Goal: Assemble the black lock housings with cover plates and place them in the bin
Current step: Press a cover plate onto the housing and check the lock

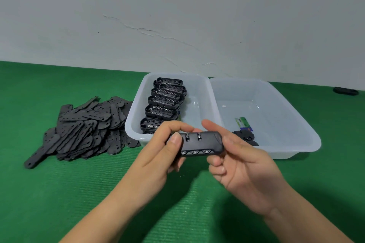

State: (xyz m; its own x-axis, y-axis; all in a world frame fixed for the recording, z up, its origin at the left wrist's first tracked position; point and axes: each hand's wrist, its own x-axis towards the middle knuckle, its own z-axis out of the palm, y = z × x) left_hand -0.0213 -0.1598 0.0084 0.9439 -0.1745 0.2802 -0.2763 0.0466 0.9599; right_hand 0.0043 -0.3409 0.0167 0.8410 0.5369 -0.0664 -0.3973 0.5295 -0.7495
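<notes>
Both hands, left hand [158,150] and right hand [243,165], grip one black lock housing [199,144] by its ends, held above the green mat [59,193] just in front of the left bin [136,116]. Left of that bin lies the cover-plate pile [87,126]; inside it, a row of housings [164,102]. The right bin [292,124] beside it holds a green-blue label [243,123], print unreadable, and dark parts partly hidden behind the right hand.

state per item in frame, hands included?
lock housing: held in the air between both hands, dials showing
left hand: grip on housing
right hand: grip on housing
left bin: holds uncovered housings in a row
right bin: nearly empty
cover plates: loose pile
</notes>
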